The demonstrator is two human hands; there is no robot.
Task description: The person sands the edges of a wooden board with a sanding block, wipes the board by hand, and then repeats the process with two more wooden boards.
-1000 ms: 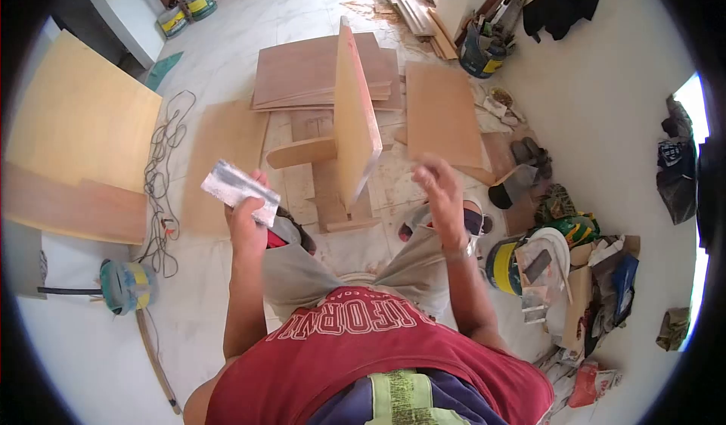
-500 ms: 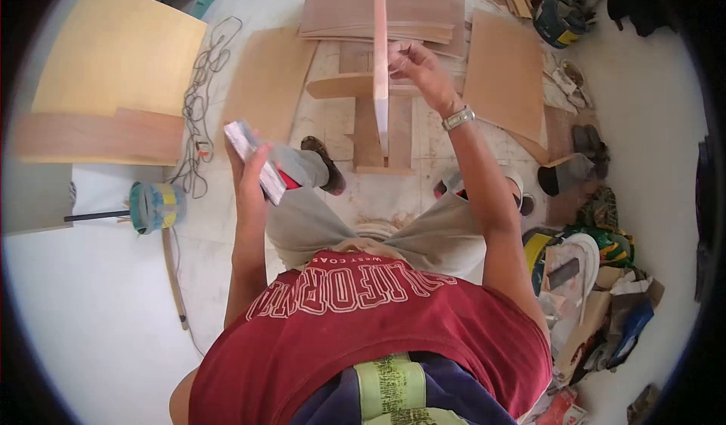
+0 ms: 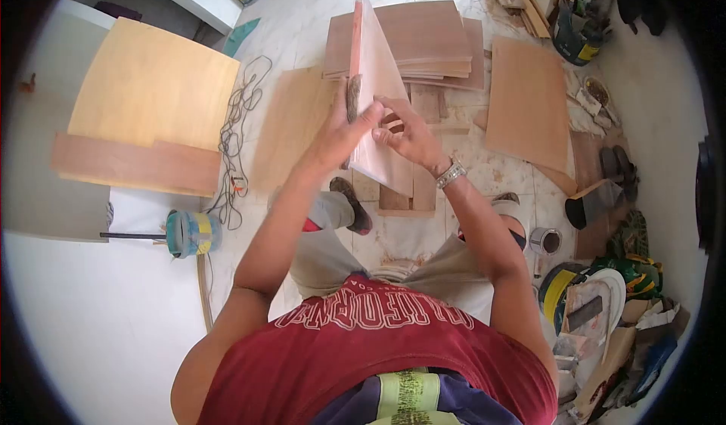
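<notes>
A thin wooden board (image 3: 378, 62) stands on edge in front of me, its pinkish face turned to the right. My left hand (image 3: 349, 126) is at its left side, with the thumb over the near edge and a dark-edged tool under the fingers, partly hidden by the board. On the right face, my right hand (image 3: 408, 131) has its fingers spread and slightly curled, the fingertips near my left thumb. A watch (image 3: 451, 172) is on my right wrist. Below the board are wooden pieces (image 3: 407, 204) on the floor.
Stacked panels (image 3: 431, 35) lie ahead, with another panel (image 3: 527, 103) to their right. Yellowish boards (image 3: 155, 81) and a tangled cord (image 3: 236, 141) are at left, near a bucket (image 3: 198, 234). A can (image 3: 544, 240), slippers (image 3: 618, 169) and bagged material are at right.
My left hand has moved up and right from beside my leg to the board, bringing the tool along. The board has turned, showing its right face. My right hand has moved lower.
</notes>
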